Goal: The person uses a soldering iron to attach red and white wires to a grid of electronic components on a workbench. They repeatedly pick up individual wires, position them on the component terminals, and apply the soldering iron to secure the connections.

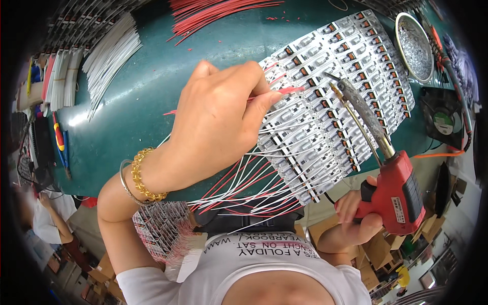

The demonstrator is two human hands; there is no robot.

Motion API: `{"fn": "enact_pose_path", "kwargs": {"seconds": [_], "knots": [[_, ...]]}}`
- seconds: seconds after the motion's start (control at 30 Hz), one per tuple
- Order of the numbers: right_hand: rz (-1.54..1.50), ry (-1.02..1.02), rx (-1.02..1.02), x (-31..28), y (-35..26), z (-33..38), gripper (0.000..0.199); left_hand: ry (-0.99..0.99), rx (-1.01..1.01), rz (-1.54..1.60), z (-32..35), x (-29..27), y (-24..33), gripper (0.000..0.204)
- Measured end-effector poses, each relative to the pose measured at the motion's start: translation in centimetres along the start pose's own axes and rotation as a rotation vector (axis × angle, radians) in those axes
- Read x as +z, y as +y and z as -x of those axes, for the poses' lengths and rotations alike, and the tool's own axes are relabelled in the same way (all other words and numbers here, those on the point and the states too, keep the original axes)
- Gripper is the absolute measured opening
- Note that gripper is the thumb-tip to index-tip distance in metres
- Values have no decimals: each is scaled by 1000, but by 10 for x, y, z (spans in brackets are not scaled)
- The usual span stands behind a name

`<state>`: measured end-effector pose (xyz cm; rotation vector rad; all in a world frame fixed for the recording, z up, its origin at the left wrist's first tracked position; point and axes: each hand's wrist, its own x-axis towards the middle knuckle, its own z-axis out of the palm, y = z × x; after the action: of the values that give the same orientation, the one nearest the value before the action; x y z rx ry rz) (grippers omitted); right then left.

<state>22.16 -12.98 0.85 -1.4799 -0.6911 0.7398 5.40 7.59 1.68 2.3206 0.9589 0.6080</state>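
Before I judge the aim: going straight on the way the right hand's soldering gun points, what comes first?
Probably the white circuit boards. The right hand aims the red soldering gun up and leftward; its tip hangs over them, near the red wire the left hand pinches. Depth is unclear.

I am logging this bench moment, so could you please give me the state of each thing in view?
left hand: pinching a red wire against the boards
right hand: gripping the red soldering gun, tip over the boards
circuit boards: laid in overlapping rows, leads trailing off
white wires: bundled, untouched
round tin: open
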Motion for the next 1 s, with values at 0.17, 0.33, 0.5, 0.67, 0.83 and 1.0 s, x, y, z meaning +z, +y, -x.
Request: {"fn": "enact_pose_path", "kwargs": {"seconds": [0.17,0.33,0.5,0.67,0.83,1.0], "knots": [[-16,-43,-50,-1,6,-1,83,34,9,18,2,5,-2,14],[75,-69,40,-3,-1,-1,82,40,1,74,4,7,-5,14],[19,-9,82,0,-1,2,77,41,7,71,3,7,-5,14],[77,-93,54,1,-4,-2,69,47,17,42,3,8,-5,14],[146,-11,-49,-7,8,6,72,66,48,10,4,8,-5,14],[128,-72,-27,2,-5,-1,79,54,49,2,4,8,-5,14]]}}
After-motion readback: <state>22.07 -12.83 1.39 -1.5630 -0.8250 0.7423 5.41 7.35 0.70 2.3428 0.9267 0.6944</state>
